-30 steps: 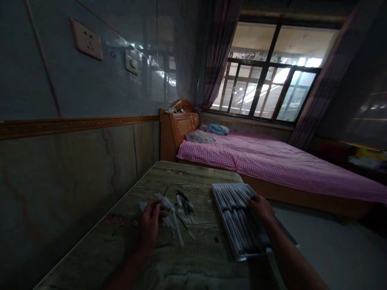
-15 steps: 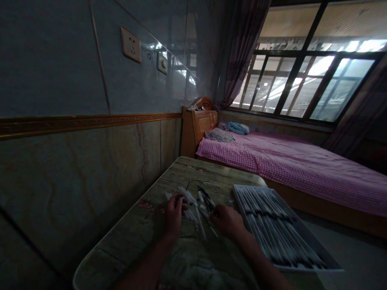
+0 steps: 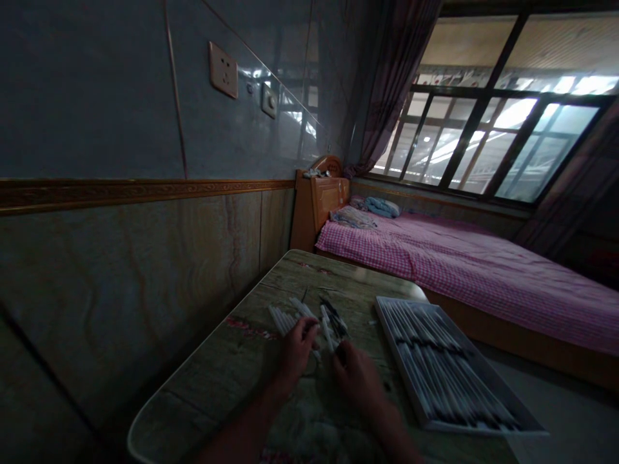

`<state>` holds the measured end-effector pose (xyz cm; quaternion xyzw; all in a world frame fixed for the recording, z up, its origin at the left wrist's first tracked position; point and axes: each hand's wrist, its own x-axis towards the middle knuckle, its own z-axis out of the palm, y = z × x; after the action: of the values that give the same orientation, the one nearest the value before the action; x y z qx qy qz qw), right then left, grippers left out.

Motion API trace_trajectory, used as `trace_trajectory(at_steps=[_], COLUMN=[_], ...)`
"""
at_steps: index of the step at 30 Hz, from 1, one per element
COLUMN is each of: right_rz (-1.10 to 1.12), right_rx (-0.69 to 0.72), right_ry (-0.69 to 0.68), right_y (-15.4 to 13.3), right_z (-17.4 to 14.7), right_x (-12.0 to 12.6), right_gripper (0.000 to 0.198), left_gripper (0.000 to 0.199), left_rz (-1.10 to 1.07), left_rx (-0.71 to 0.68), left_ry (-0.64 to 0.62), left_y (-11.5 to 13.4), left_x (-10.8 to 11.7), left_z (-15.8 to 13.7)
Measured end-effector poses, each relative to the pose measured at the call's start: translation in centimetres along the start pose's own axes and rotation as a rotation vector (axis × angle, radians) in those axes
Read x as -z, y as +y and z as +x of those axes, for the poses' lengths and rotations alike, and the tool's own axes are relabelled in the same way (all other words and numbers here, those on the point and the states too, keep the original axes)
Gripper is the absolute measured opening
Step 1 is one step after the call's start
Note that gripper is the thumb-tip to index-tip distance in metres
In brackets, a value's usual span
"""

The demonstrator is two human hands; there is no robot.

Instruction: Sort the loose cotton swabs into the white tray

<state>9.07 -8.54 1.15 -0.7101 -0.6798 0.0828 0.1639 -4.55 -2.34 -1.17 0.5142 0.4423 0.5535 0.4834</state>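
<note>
My left hand (image 3: 300, 345) is curled, thumb and fingers together, over a loose pile of white pen-like tubes (image 3: 279, 319); whatever it pinches is too small and dark to make out. My right hand (image 3: 355, 374) is closed just to the right, its fingertips at the lower end of a white tube (image 3: 327, 325) that points away from me. Behind that tube lies a small bunch of thin dark sticks (image 3: 333, 312). A shallow white tray (image 3: 403, 386) at the right holds many slim white sticks with dark ends, laid in rows.
The marble-patterned table (image 3: 207, 393) has a rounded pale edge. A tiled wall (image 3: 193, 258) runs along its left side. Beyond it stands a bed (image 3: 435, 248) with a pink checked cover and a wooden headboard (image 3: 329, 200). A curtained window is behind.
My left hand has moved right, uncovering white tubes at the left of the pile. The right hand has drawn slightly nearer to me, a white tube now at its fingertips. The view has shifted slightly.
</note>
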Motion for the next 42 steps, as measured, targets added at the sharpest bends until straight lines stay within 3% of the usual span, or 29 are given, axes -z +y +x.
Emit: trace_trajectory(at_steps=[5,7,10,14,20,28,35,42], right_rz=[0.321,0.360,0.214,-0.059,-0.284,-0.388,-0.390,-0.269], right_rx=[0.107,0.110,0.035,-0.051,-0.085,-0.060,0.049,-0.017], right_ry=[0.108,0.139,0.164,0.052,-0.081,-0.101,-0.115,-0.124], right_y=[1.0,1.4,2.0,2.1,1.1,0.9,0.4,0.8], right_z=[-0.3,-0.3,-0.2,-0.4,-0.2,-0.7,-1.4,-1.1], right_x=[-1.5,-1.4,-0.5,0.5,0.6,0.6,0.5,0.9], right_gripper=[0.021,0.024,0.024,0.018,0.025,0.033,0.031,0.020], left_gripper=[0.017,0.018,0.030,0.038,0.038,0.040,0.046,0.035], left_rz=[-0.050,-0.070,-0.117,-0.231,-0.363,-0.318,-0.429,-0.536], left_rx=[0.014,0.030,0.112,0.179,0.243,0.195,0.245,0.282], left_ry=[-0.268,-0.233,-0.075,0.050,0.047,0.063,0.049,0.129], left_y=[-0.5,-0.6,-0.3,0.1,0.0,-0.5,-0.7,-0.6], left_x=[-0.8,-0.9,-0.4,0.3,0.4,0.7,0.4,0.7], left_z=[-0.6,-0.5,-0.1,0.5,0.5,0.9,0.7,1.1])
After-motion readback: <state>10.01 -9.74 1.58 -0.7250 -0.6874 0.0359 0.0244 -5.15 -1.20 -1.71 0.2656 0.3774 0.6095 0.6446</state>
